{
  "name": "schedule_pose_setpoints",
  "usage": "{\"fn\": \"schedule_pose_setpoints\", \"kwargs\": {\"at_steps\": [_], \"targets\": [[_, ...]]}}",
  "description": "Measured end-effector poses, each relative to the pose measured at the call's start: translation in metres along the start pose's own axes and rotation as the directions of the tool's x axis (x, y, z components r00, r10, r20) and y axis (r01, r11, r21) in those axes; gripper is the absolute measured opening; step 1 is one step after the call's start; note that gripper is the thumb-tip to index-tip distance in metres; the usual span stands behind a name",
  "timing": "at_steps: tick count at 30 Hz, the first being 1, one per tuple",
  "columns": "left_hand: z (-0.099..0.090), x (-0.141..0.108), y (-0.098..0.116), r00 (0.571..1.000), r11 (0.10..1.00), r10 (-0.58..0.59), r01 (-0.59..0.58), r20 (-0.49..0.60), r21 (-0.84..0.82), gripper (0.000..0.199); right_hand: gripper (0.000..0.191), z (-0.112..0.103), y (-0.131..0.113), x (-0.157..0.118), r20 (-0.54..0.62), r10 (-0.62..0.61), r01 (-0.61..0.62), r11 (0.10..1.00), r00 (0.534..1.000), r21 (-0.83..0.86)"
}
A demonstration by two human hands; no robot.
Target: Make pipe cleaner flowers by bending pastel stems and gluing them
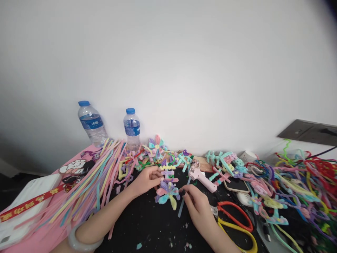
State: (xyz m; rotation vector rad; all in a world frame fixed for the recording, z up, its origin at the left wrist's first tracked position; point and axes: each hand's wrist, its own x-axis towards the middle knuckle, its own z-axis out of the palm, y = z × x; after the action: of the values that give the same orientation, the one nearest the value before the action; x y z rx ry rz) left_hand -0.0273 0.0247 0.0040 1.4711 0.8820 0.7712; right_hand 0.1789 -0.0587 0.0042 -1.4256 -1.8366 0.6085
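A pastel pipe-cleaner flower (167, 192) with purple, pink, blue and yellow petals lies on the black work surface, joined to short fuzzy crosspieces above it. My left hand (149, 180) pinches this piece by its left edge, thumb and fingertips closed. From the right, my right hand (196, 202) has its bent fingertips together at a purple petal; whether they grip it is partly hidden. A pale pink glue gun (202, 178) lies just beyond my right hand, with a translucent glue stick (181, 208) reaching down beside the flower.
Scissors with red and yellow handles (237, 230) lie right of my right forearm. Loose pipe cleaners (97, 186) fan out at left, with a tangled heap (313, 186) at far right. Two water bottles (132, 128) stand against the wall. A phone (237, 185) lies among finished pieces.
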Motion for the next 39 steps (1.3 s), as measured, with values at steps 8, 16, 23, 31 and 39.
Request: {"fn": "schedule_pose_setpoints", "kwargs": {"at_steps": [8,16,23,31,39], "targets": [[-0.003,-0.003,-0.002,0.982,0.952,0.133,-0.089,-0.136,0.293,0.020,0.020,0.005,-0.001,0.000,0.114,-0.053,0.083,0.957,0.992,-0.277],[-0.002,-0.005,0.002,0.956,0.920,0.138,-0.027,-0.259,0.391,0.032,0.020,0.005,0.000,0.000,0.120,-0.030,0.064,0.956,0.992,-0.288],[-0.003,-0.003,0.003,0.900,0.823,0.262,-0.021,-0.347,0.568,0.029,0.020,0.005,0.001,0.000,0.116,-0.030,0.061,0.960,0.993,-0.272],[-0.005,0.000,-0.006,0.900,0.753,0.334,-0.075,-0.282,0.654,0.026,0.020,0.005,0.000,0.001,0.128,-0.003,0.039,0.960,0.992,-0.278],[-0.008,0.005,-0.014,0.931,0.763,0.264,-0.042,-0.251,0.646,0.032,0.020,0.005,-0.001,0.000,0.129,-0.013,0.049,0.959,0.992,-0.278]]}}
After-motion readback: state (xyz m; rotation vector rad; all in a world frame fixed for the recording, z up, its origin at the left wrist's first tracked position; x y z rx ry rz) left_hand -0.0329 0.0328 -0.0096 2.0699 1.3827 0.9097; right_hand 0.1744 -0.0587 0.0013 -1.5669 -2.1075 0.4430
